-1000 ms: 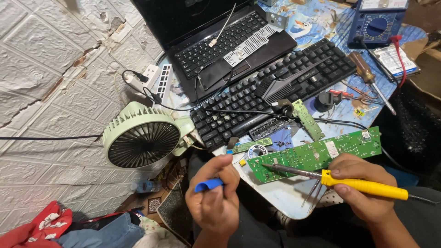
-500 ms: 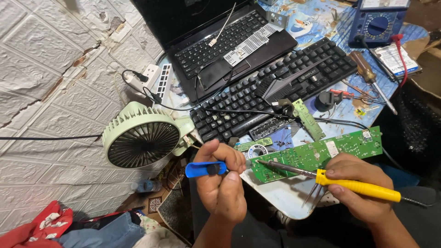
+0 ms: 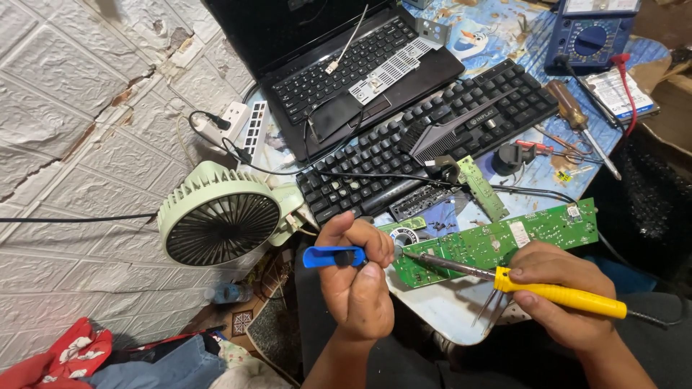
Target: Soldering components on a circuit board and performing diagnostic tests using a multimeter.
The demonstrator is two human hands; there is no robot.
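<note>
Here I am bringing the green circuit board (image 3: 504,241) into the middle of the work; it is lying flat at the near edge of the table (image 3: 440,317), half over the rim, so that its left end is sitting right under both tools. My right hand (image 3: 569,302) is closing fully around the yellow soldering iron (image 3: 559,295), gripping the handle like a pen, so the long metal tip is slanting down and leftward onto the board's left end. My left hand (image 3: 357,284) is curling shut around the blue desoldering pump (image 3: 328,256), thumb riding on top, with its nozzle end pointing right, toward the same spot as the iron's tip; whether the nozzle is actually touching the board I cannot tell, since my fingers are hiding it.

Moving outward, a narrow green strip board (image 3: 481,189) is lying just behind the main board, beside a black keyboard (image 3: 432,137) and, farther back, an opened laptop (image 3: 346,65). A pale green fan (image 3: 220,223) is standing on the left, facing the work, likely for carrying fumes away. A screwdriver (image 3: 577,119) and a blue multimeter (image 3: 591,32) are waiting at the far right.
</note>
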